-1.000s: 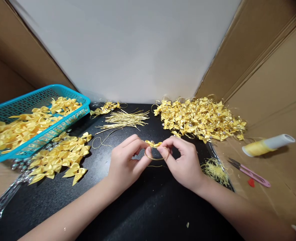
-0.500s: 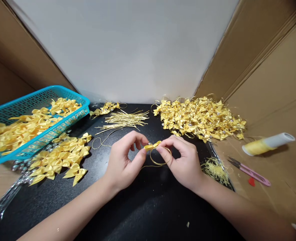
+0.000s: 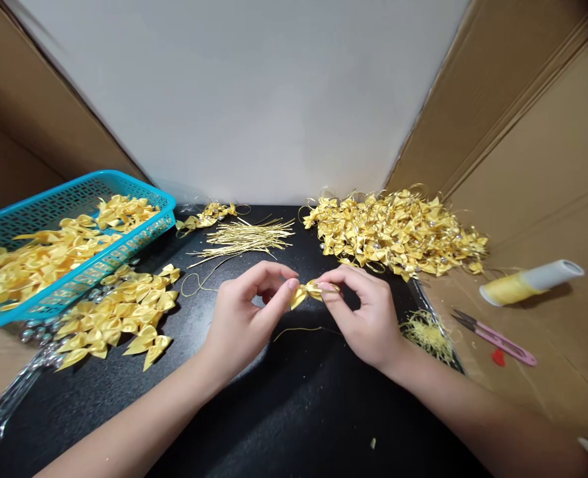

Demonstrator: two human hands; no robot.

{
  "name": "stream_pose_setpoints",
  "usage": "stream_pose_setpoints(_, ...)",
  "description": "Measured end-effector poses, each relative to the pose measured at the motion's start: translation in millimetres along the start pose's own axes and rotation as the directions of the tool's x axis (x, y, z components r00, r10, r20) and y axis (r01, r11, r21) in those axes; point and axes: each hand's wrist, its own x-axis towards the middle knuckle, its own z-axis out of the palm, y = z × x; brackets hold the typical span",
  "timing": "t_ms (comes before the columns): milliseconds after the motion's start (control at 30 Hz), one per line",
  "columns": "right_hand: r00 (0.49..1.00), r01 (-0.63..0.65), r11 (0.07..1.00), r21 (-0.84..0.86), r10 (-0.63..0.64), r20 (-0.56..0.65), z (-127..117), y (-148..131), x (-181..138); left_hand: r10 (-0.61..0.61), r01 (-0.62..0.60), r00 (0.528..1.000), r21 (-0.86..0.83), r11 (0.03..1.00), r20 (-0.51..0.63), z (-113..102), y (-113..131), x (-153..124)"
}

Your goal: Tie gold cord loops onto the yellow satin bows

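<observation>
A small yellow satin ribbon bow (image 3: 301,295) is held up between my two hands, over the middle of the black table. My left hand (image 3: 247,318) has thumb and forefinger closed at the bow's left end. On the right end, my right hand (image 3: 366,315) pinches the bow, with its fingertips partly covering it. Below the bow, a thin gold thread (image 3: 296,328) runs across the dark surface; whether it joins the bow I cannot tell. The gold cord loop is mostly hidden now.
A blue basket (image 3: 75,292) of yellow bows stands left, with loose bows (image 3: 119,309) and silver beads before it. Gold cords (image 3: 249,238) lie behind my hands. At right are a heap of finished-looking bows (image 3: 393,232), thread scraps (image 3: 428,335), pink-handled snips (image 3: 503,345) and a spool (image 3: 527,282).
The bow has been turned and now faces more toward me, slightly further right. The gold loop that hung by my right hand no longer shows below it.
</observation>
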Motion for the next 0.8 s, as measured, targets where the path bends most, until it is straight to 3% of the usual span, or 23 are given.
stream_pose_setpoints(167,0.987,-0.159,0.980,0.119,0.157,0.032,2,0,2,-0.087,0.091,0.995,-0.124,0.988,0.039,1,-2,2)
stream_pose_setpoints(300,0.938,-0.345,0.904,0.253,0.324,0.122,3,2,5,-0.174,0.196,0.979,-0.238,0.951,0.110,2,-4,5)
stream_pose_setpoints(433,0.911,-0.411,0.868,0.280,0.378,0.166,3,2,5,-0.189,0.234,0.967,-0.298,0.926,0.171,2,-5,6)
stream_pose_setpoints(567,0.947,-0.319,0.927,0.200,0.300,0.118,3,-1,4,-0.074,0.107,0.983,-0.198,0.974,0.171,2,0,3)
stream_pose_setpoints(700,0.976,-0.206,0.972,0.112,0.196,0.092,3,-3,3,0.066,-0.066,0.996,-0.002,0.998,0.065,4,1,-2)
stream_pose_setpoints(800,0.988,-0.150,0.984,0.094,0.145,0.058,6,-3,0,0.176,-0.175,0.984,0.038,0.984,-0.017,6,-1,-5)
